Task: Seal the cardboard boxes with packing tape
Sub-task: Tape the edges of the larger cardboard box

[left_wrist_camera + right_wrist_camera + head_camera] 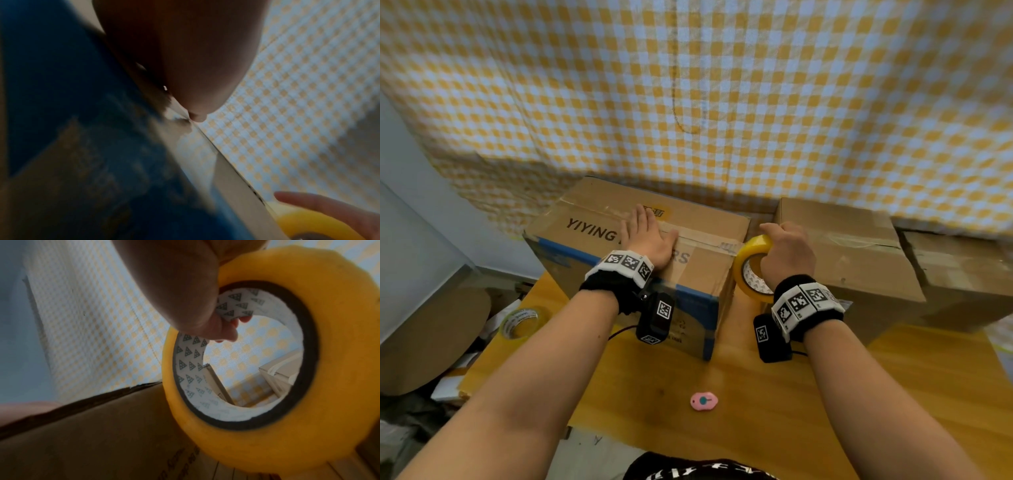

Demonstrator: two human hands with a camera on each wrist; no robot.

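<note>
A cardboard box [599, 219] with blue bands and printed letters stands on the wooden table. My left hand [650, 236] lies flat on its top, fingers straight, pressing on the taped centre seam. My right hand [786, 250] grips a yellow roll of packing tape [748, 270] at the box's right edge, fingers curled through the core. A strip of tape runs from the roll along the seam toward my left hand. In the right wrist view the roll [267, 443] fills the frame beside the box's side [92, 434]. The left wrist view shows my palm [185, 56] on the box [82, 146].
A second, plain cardboard box [852, 253] stands to the right, another one [962, 270] beyond it. A pink small cutter [703, 401] lies on the table [893, 394] near me. A spare tape roll [522, 323] sits at the left table edge. Checked cloth [722, 85] hangs behind.
</note>
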